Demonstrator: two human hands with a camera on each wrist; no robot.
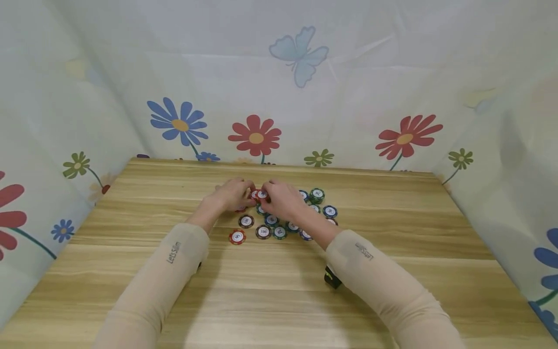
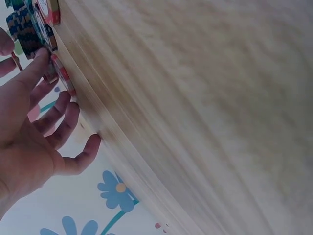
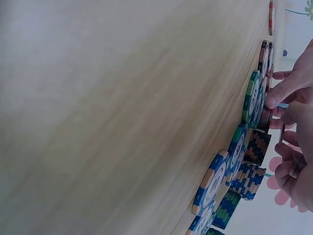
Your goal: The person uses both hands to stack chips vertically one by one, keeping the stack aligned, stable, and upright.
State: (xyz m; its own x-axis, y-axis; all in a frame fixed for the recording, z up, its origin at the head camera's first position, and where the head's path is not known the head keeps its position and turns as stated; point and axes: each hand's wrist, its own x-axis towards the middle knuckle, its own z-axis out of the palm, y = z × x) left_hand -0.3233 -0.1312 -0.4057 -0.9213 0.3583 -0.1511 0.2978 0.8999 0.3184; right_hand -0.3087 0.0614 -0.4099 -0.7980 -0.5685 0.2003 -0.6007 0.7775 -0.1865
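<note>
Between the two hands are red poker chips, partly hidden by fingers. My left hand has its thumb and forefinger around a low stack of them, its other fingers loosely bent in the left wrist view. My right hand pinches a single red poker chip just above and beside that stack; in the right wrist view this chip is edge-on. Nearer me lie loose chips: a black one, another black one, a green one and a red one.
Right of the hands stand a green chip stack and a blue chip. Blue stacks show in the right wrist view. A small black object lies under the right forearm. The wooden table meets a flower-printed curtain.
</note>
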